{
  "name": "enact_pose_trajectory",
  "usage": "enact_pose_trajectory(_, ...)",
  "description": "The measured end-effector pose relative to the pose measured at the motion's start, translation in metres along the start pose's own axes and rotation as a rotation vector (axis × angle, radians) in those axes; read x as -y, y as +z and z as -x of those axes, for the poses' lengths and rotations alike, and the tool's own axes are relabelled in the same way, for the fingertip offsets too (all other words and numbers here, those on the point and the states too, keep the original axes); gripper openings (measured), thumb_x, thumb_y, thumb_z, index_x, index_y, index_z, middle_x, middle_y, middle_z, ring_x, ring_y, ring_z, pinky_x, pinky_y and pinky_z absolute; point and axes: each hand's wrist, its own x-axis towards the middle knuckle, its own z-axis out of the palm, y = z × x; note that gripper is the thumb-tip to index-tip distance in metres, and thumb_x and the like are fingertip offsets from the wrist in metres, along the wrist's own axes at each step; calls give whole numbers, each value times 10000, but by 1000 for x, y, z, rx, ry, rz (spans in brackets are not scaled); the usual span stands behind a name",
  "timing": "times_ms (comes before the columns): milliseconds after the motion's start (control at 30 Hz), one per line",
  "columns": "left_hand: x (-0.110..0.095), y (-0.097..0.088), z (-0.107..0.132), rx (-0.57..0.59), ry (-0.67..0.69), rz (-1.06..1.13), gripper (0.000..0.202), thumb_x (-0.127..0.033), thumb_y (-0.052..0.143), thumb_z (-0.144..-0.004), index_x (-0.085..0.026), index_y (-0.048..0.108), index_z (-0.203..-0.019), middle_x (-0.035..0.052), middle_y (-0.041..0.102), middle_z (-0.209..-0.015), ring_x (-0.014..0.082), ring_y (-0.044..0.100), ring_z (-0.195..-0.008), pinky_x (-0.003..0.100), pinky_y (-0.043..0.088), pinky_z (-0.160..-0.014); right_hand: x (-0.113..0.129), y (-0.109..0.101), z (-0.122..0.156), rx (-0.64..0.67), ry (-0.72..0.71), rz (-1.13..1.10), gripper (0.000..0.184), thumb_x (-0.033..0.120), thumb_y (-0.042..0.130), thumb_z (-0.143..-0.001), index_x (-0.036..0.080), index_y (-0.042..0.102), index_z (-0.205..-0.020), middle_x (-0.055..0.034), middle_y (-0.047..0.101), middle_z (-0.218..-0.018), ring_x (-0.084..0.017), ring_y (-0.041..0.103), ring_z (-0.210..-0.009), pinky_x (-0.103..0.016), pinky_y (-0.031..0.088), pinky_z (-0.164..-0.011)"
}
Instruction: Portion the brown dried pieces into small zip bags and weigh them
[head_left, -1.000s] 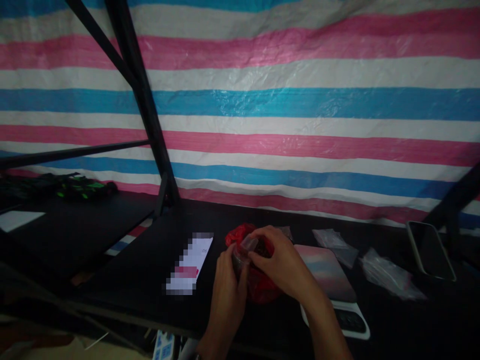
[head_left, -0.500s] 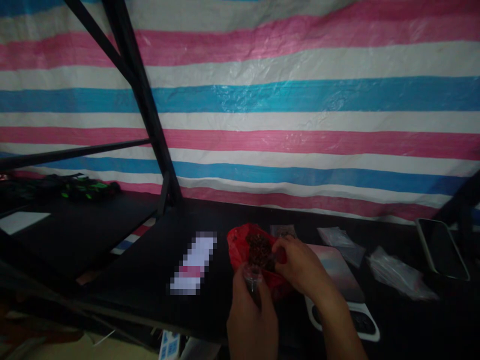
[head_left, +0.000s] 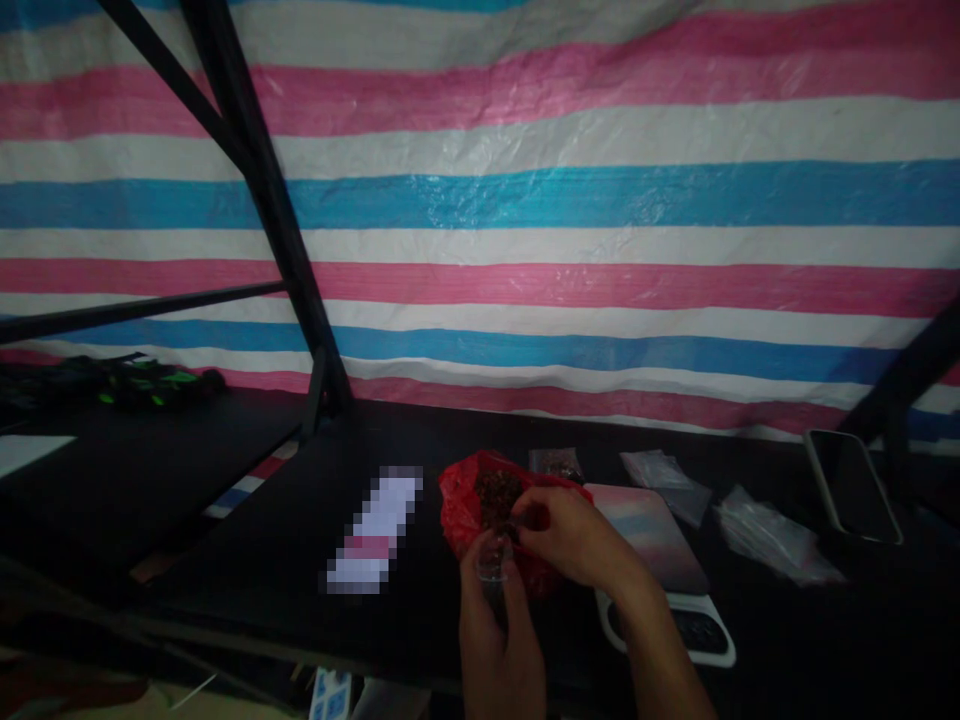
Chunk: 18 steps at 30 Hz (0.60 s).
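A red plastic bag (head_left: 461,505) lies open on the black table (head_left: 315,520), with dark brown bits heaped inside. My left hand (head_left: 499,640) is closed round a small clear plastic bag (head_left: 491,562), held upright just in front of the red bag. My right hand (head_left: 574,540) pinches its fingertips together at the red bag's mouth, right above the small bag's opening. What the right fingers hold is too small and dark to name.
A kitchen scale (head_left: 660,570) with a pinkish plate sits right of my hands. Several clear bags (head_left: 772,545) lie beyond it, and a phone (head_left: 851,485) leans at far right. A white card (head_left: 375,530) lies to the left. Black frame posts (head_left: 262,200) rise at left.
My left hand dropped toward me with the small clear bag. My right hand left that bag and went to the open red bag, fingers pinched over its dark contents.
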Motion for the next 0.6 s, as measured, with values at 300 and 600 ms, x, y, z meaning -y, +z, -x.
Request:
enact_pose_trajectory(300,-6,12,6,23,20,29,477,-518,571,-998,-206,604,-1357,147,697,-1420,298,674,-1328,407,574,-1081,-8,-3,-3,54,50,-193,191,146,656,-847,188,799,-967,-40,814,-858,-195,748,-780,-270,511,-669)
enact_pose_trajectory(600,-35,4,7,-154,92,-18,431,-471,606,-981,-212,616,-1326,129,747,-1267,303,729,-1168,464,570,-1030,-20,-20,1,-49,-16,-396,259,395,653,-917,201,729,-1071,-68,790,-1019,-240,746,-974,-355,568,-876)
